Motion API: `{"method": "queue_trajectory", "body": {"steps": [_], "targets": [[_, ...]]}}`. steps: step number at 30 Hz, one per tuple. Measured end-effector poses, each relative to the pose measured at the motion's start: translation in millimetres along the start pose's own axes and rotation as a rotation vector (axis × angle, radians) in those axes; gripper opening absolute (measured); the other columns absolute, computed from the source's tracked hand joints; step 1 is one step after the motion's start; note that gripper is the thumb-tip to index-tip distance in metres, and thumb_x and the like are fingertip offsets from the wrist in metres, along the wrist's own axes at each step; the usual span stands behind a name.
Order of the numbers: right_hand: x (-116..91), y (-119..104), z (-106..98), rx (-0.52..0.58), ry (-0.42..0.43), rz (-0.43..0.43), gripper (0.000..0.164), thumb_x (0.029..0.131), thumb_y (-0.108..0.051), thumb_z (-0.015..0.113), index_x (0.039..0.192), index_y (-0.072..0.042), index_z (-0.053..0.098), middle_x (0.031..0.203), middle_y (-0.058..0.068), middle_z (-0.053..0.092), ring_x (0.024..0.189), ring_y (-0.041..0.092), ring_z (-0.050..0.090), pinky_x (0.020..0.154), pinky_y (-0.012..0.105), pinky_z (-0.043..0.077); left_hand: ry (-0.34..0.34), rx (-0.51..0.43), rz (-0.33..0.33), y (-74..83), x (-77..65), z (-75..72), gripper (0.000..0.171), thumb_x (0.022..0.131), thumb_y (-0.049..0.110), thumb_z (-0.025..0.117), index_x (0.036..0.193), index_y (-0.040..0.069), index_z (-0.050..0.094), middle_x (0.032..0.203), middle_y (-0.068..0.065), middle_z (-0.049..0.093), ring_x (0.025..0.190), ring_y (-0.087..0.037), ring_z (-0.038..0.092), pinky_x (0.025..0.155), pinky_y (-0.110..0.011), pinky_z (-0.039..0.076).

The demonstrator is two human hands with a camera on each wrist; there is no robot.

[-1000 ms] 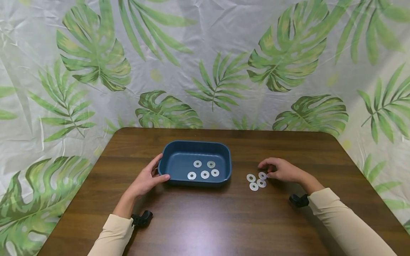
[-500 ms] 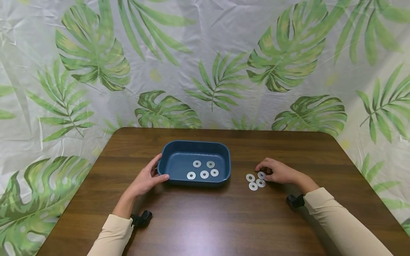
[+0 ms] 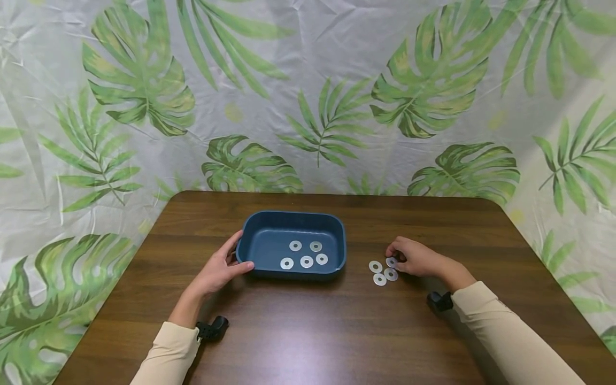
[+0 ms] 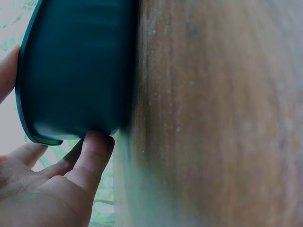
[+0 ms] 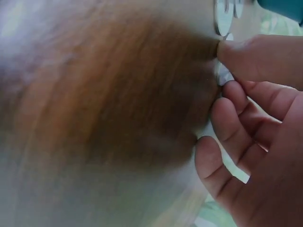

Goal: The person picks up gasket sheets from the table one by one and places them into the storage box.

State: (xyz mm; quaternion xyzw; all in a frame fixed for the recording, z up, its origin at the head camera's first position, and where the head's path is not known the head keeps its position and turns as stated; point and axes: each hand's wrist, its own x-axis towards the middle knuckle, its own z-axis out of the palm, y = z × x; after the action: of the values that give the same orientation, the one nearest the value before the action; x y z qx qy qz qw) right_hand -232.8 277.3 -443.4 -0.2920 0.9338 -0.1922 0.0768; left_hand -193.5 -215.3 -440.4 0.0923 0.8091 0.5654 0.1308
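A blue rectangular bin stands on the table, with several flat metal washers lying apart on its floor. My left hand grips the bin's left end, its thumb over the near rim; in the left wrist view the fingers press against the bin's outer wall. To the right of the bin, my right hand has thumb and curled fingers at a washer, pinching its edge low at the tabletop. In the right wrist view, this washer is partly hidden between thumb and fingertip.
More loose washers lie close together beside the right hand. The brown wooden table ends at the back against a leaf-printed curtain. A black wrist camera sits on the left wrist, another black camera on the right.
The right hand has edged slightly left, and its fingertips have closed in on the far-right washer of the loose group. The left hand and the bin keep their places.
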Motion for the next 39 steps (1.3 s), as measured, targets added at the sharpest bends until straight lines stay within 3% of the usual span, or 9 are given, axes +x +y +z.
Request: {"method": "queue_trajectory", "body": {"steps": [7, 18, 25, 39], "targets": [[3.9, -1.6, -2.0, -0.011, -0.039, 0.011, 0.018, 0.079, -0.001, 0.069, 0.096, -0.005, 0.062, 0.093, 0.006, 0.056, 0.081, 0.014, 0.051, 0.072, 0.027, 0.044, 0.000, -0.002, 0.001, 0.2, 0.0, -0.8, 0.087, 0.095, 0.018, 0.068, 0.161, 0.016, 0.011, 0.165, -0.023, 0.016, 0.143, -0.044, 0.039, 0.110, -0.050, 0.042], [-0.2, 6.1, -0.8, 0.079, 0.000, 0.029, 0.024, 0.081, -0.002, 0.072, 0.096, -0.009, 0.054, 0.084, 0.001, 0.057, 0.076, 0.008, 0.049, 0.068, 0.023, 0.041, -0.001, -0.001, 0.002, 0.7, 0.7, -0.8, 0.087, 0.094, 0.018, 0.068, 0.161, 0.016, 0.012, 0.164, -0.023, 0.017, 0.143, -0.044, 0.038, 0.110, -0.051, 0.041], [-5.4, 9.5, -2.4, 0.170, -0.036, 0.026, 0.032, 0.083, 0.004, 0.069, 0.109, -0.007, 0.056, 0.094, 0.003, 0.061, 0.082, 0.011, 0.052, 0.071, 0.026, 0.044, 0.002, 0.002, 0.010, 0.6, 0.5, -0.7, 0.087, 0.094, 0.018, 0.068, 0.161, 0.015, 0.012, 0.164, -0.024, 0.017, 0.144, -0.045, 0.037, 0.111, -0.054, 0.039], [-5.6, 10.1, -2.0, 0.162, -0.039, 0.018, 0.028, 0.086, 0.001, 0.070, 0.110, -0.010, 0.062, 0.097, 0.002, 0.063, 0.082, 0.010, 0.051, 0.072, 0.026, 0.044, 0.001, 0.000, -0.002, 0.4, 0.3, -0.5, 0.087, 0.094, 0.018, 0.068, 0.161, 0.015, 0.012, 0.164, -0.024, 0.016, 0.145, -0.045, 0.036, 0.112, -0.054, 0.038]]}}
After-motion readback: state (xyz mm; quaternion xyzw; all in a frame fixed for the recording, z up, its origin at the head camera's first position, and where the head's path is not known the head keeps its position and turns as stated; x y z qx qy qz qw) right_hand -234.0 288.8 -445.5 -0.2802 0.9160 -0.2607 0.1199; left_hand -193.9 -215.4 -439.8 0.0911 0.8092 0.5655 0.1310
